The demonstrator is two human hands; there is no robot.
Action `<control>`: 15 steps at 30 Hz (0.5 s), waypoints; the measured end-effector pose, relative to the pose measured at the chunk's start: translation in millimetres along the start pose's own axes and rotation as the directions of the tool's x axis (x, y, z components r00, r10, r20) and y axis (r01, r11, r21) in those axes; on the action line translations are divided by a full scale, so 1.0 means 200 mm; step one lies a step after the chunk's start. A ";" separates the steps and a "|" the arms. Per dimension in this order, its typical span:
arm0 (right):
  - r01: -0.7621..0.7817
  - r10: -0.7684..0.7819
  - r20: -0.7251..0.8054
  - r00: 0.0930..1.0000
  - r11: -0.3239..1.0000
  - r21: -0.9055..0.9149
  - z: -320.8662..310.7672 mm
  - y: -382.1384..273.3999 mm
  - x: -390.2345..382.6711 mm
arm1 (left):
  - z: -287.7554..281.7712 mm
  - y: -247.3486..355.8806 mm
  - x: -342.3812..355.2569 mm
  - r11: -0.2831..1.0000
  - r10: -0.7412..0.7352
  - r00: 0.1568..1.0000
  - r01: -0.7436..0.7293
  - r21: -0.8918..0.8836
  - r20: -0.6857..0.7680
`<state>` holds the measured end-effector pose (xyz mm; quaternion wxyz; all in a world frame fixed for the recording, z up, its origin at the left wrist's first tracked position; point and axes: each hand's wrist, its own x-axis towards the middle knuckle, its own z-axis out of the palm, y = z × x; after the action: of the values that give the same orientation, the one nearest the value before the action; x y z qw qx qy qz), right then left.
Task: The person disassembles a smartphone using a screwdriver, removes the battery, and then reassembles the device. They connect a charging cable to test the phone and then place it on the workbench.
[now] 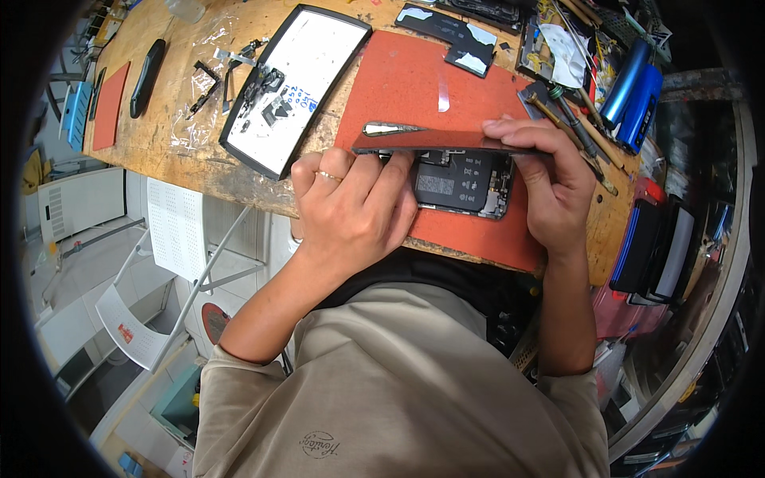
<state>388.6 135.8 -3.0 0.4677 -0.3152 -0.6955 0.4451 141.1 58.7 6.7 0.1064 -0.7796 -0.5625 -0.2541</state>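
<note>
An opened smartphone (454, 182) lies on the red-orange mat (398, 80), its black battery and inner boards showing. Above it the dark screen panel (446, 141) is tilted up, seen nearly edge-on. My right hand (562, 171) grips the panel's right end, fingers on top and thumb beneath. My left hand (355, 199), with a ring on one finger, is curled at the phone's left end. Its fingertips go in under the raised panel, so what they hold, if anything, is hidden. A slim, shiny metal-like piece (390, 128) shows at the panel's upper left.
Left of the mat lies a black-framed white tray (319, 60) with small dark parts. Black parts with silvery patches (450, 36) lie at the mat's far edge. Screwdrivers and brushes (574, 119) crowd the right, beside blue cylinders (629, 84). A white chair (175, 231) stands left.
</note>
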 end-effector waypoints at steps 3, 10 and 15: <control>-0.003 0.003 -0.001 1.000 1.000 -0.014 0.00 0.00 0.00 | 0.00 0.00 0.00 1.000 -0.007 1.000 0.007 0.001 0.013; -0.014 0.014 -0.008 1.000 1.000 0.009 0.00 0.00 0.00 | 0.00 0.06 0.03 0.998 -0.053 0.997 0.051 0.041 0.050; -0.010 0.011 -0.019 1.000 0.999 0.045 0.02 0.00 -0.01 | -0.03 0.08 0.06 0.996 -0.093 0.991 0.094 0.002 0.098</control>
<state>385.8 132.8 -4.6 0.4790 -0.3124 -0.6792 0.4601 156.6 60.5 18.7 0.0657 -0.7641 -0.6026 -0.2209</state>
